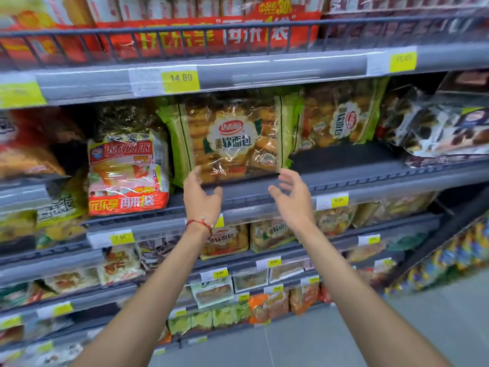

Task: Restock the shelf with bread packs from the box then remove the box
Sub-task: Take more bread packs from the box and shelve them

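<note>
A green-edged clear bread pack (232,139) stands upright on the grey shelf (344,178) at eye level. My left hand (201,197), with a red string bracelet at the wrist, is just below the pack's lower left corner, fingers spread, fingertips at its edge. My right hand (293,197) hovers below its lower right corner, fingers apart, holding nothing. A second pack of the same bread (341,120) stands further back to the right. The box is out of view.
A red and white pie pack (127,170) stands left of the bread. Dark cake packs (444,128) lie at the right. A wire-fronted shelf (185,35) with red packs is above. Lower shelves hold several smaller packs. Grey floor (397,327) lies lower right.
</note>
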